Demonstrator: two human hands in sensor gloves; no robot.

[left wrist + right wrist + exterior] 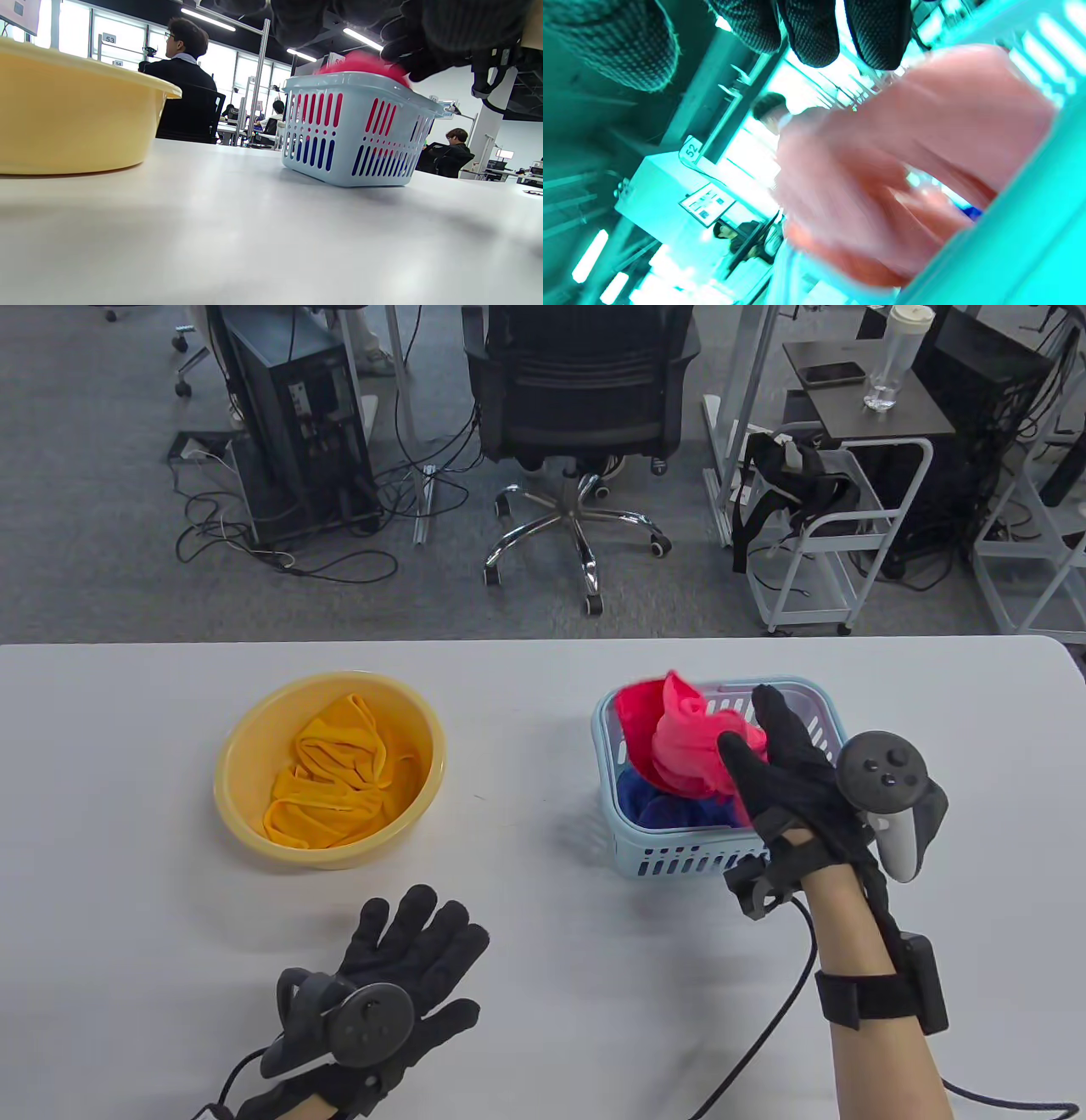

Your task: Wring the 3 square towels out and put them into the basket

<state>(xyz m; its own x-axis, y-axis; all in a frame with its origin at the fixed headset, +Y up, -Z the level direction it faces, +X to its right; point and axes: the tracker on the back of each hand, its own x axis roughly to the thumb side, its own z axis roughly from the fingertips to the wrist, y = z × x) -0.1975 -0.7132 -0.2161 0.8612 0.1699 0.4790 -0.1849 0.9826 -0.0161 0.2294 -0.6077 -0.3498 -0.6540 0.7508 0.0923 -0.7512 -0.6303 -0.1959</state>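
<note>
My right hand [785, 780] is over the basket [827, 717], fingers straight, red towel [691, 742] just off them; left hand [399, 963] flat and spread on the table [543, 678], holding nothing

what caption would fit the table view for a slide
Right hand over the blue basket at the pink towel, blue towel beneath; yellow towel waits in the basin; left hand flat.
</note>
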